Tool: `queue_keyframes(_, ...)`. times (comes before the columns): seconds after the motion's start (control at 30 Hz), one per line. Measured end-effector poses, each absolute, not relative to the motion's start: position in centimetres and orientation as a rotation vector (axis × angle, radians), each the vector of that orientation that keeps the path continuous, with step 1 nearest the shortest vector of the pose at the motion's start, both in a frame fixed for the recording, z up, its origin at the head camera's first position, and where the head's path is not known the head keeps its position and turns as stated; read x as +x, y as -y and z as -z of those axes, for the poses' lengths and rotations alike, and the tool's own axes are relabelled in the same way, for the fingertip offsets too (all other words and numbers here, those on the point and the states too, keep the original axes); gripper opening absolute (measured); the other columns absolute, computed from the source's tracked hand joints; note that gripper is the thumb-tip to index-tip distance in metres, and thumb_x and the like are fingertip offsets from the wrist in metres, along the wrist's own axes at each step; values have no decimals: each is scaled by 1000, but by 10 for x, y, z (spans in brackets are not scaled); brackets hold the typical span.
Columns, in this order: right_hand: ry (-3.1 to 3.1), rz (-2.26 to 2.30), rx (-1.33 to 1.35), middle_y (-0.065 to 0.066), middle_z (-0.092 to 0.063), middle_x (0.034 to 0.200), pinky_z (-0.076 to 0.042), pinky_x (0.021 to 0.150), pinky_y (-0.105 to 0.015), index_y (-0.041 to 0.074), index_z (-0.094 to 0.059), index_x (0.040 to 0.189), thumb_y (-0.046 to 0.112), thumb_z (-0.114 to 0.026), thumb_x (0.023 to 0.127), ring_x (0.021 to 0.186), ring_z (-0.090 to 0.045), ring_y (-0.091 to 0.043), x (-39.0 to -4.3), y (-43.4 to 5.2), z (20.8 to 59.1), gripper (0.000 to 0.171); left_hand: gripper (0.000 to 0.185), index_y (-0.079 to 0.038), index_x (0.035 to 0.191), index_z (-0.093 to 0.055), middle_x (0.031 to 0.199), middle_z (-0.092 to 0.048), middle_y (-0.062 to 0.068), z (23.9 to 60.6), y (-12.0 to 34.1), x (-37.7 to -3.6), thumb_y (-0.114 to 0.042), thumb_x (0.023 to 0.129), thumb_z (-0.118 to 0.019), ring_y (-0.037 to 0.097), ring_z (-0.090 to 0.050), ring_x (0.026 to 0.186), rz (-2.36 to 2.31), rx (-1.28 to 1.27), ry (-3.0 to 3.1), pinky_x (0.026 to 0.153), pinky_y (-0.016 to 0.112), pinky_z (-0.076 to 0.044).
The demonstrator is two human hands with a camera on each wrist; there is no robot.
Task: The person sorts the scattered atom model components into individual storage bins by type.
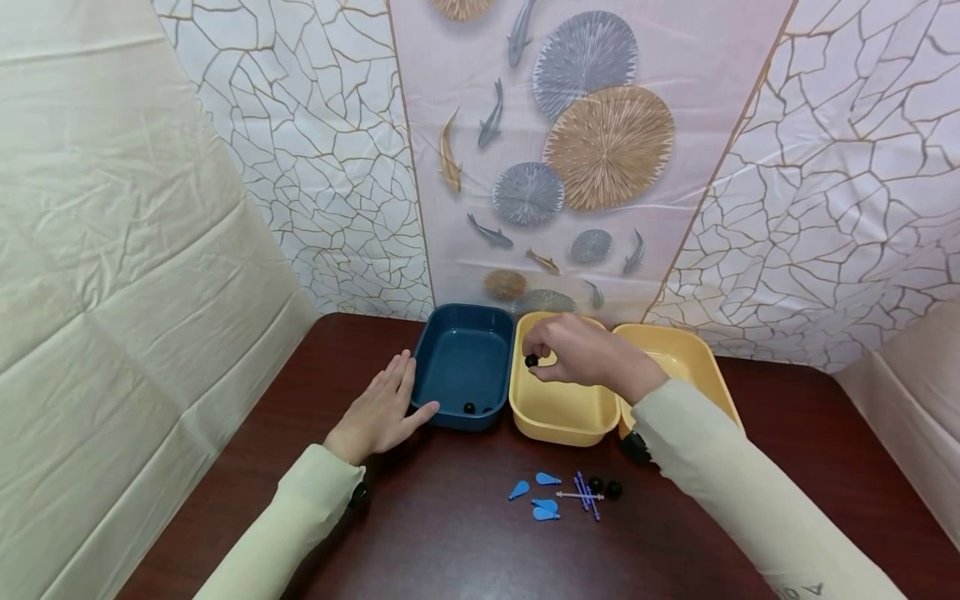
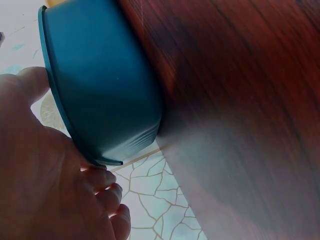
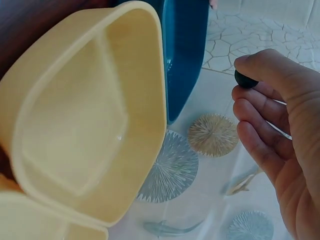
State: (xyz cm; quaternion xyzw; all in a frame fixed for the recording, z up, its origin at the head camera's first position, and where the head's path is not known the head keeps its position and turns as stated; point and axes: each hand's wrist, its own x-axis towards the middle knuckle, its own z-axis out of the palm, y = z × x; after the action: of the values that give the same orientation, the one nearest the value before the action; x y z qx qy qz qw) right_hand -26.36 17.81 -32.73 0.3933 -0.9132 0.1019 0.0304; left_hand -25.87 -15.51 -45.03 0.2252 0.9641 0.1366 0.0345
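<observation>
Before a white backdrop patterned with gold crackle lines, and creased cream cloth at left, stands a dark red-brown, wood-grained table. The right hand pinches a small round black ball above the middle, yellow rectangular tub; the left hand, fingers extended, touches the neighbouring dark-blue rectangular tub's rim.

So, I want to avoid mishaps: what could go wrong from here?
The black ball in the right hand is merely pinched, and could slip into the middle yellow bin. Two loose balls on the table might roll if nudged. The left hand, touching the blue bin, might shift it.
</observation>
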Motion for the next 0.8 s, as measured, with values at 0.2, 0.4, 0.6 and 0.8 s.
queue_keyframes(0.2, 2857, -317, 1205, -6, -75, 100, -61, 83, -38, 7, -78, 107, 14, -76, 96, 92, -71, -22, -279, -164, 335, 13, 92, 6, 166, -13, 177, -9, 24, 448, 155, -258, -58, 108, -45, 43, -12, 165, -423, 692, -2959, 133, 58, -18)
queue_keyframes(0.4, 2864, -304, 1237, -7, -76, 102, -62, 84, -35, 7, -78, 108, 16, -76, 97, 92, -71, -21, -291, -146, 347, 14, 92, 7, 166, -14, 177, -10, 25, 447, 156, -257, -57, 108, -46, 43, -12, 165, -425, 692, -2966, 133, 58, -18)
queue_keyframes(0.6, 2878, -337, 1249, -7, -77, 102, -62, 84, -32, 7, -78, 107, 15, -77, 96, 93, -72, -21, -301, -129, 367, 13, 93, 7, 166, -14, 177, -10, 24, 448, 156, -257, -58, 108, -45, 43, -13, 165, -423, 686, -2967, 133, 58, -19)
queue_keyframes(0.8, 2928, -343, 1206, -6, -77, 103, -63, 86, -32, 7, -79, 108, 15, -78, 96, 94, -71, -20, -307, -118, 387, 15, 93, 6, 166, -14, 177, -10, 24, 448, 156, -257, -59, 108, -45, 42, -13, 165, -434, 691, -2967, 133, 58, -19)
